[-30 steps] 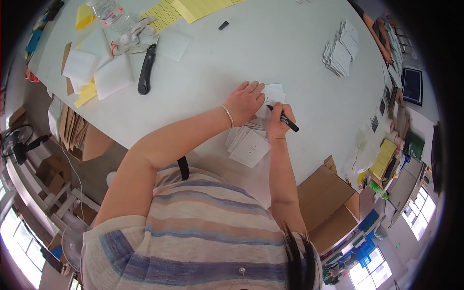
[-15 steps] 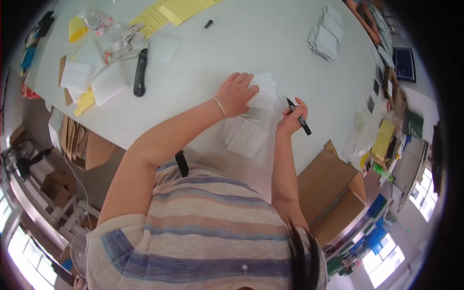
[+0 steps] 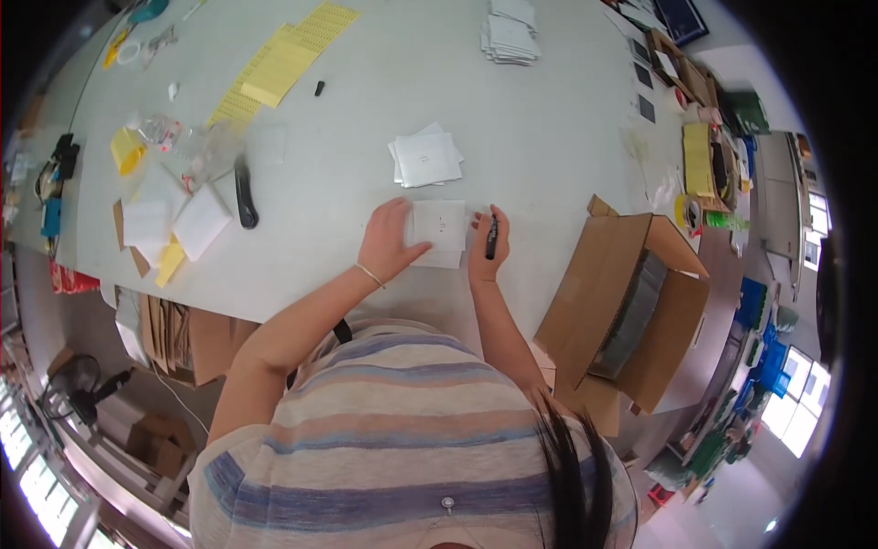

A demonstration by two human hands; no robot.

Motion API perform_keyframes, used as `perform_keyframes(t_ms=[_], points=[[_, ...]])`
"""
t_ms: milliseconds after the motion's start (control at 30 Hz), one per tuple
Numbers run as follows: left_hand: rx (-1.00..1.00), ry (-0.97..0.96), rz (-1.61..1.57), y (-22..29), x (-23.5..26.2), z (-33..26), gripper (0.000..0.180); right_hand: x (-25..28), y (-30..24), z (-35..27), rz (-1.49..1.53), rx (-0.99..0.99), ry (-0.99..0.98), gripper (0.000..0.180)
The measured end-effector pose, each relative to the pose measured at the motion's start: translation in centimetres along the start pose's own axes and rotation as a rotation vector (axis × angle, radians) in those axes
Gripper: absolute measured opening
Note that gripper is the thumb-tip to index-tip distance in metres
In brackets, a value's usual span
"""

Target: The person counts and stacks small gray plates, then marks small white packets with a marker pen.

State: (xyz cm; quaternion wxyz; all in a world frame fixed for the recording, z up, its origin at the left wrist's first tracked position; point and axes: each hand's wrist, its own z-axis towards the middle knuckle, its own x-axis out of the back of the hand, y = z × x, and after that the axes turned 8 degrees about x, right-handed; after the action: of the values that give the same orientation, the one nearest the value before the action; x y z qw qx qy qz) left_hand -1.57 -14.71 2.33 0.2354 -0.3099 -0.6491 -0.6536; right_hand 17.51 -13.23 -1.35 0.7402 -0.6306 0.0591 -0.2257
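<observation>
White card stack (image 3: pixel 441 222) sits between the hands. Left hand (image 3: pixel 388 241) is along its left edge, thumb over the cards, but I can't tell if it's pinching. Right hand (image 3: pixel 488 254), just right of the stack, is wrapped around a black marker (image 3: pixel 492 238). Another card pile (image 3: pixel 427 157) lies just beyond the stack. My guess: squaring up; marking calls for steadying the stack first.
</observation>
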Motion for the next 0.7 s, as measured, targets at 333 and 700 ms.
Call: perform_keyframes(t_ms=[333,700], points=[[0.474,0.006,-0.258,-2.4,-3.8,-0.2,0.085,-2.5,-1.0,-3.6,-0.3,0.027,-0.207,0.037],[0.313,0.115,0.094,-2.6,0.8,4.3,0.085,-3.4,-1.3,2.7,-0.16,0.257,-0.156,0.036]])
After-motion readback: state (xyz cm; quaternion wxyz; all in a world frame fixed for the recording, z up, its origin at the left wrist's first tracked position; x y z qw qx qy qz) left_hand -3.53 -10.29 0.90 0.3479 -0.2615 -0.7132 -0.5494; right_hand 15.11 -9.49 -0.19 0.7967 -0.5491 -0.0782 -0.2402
